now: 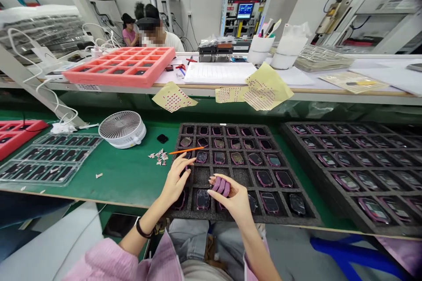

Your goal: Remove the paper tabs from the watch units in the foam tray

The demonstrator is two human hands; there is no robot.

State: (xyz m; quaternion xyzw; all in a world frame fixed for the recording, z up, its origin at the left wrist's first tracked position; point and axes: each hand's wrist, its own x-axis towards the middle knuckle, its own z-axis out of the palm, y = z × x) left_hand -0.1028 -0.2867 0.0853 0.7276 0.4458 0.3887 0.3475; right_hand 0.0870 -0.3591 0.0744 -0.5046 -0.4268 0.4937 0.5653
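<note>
Three or so purple watch-case-like pieces [220, 186] are stacked side by side in my right hand [236, 197], its thumb and fingers closed around them. My right hand hovers over the near rows of a black foam tray [211, 174]. At the tray's left side, my left hand [176, 178] has its fingers bent about a purple-edged watch piece [187, 167], mostly hidden under the hand. Dark-screened watch units in purple frames [264, 178] fill many compartments. An orange stick [186, 150] lies across the tray's left edge, just beyond my left fingers.
A second foam tray [329, 175] stands at the right. On the green bench [125, 175] are a white fan [121, 129], small paper bits [160, 156] and a clear plastic tray [49, 158]. A shelf [211, 90] carries a pink foam tray [148, 80]. Two people sit beyond.
</note>
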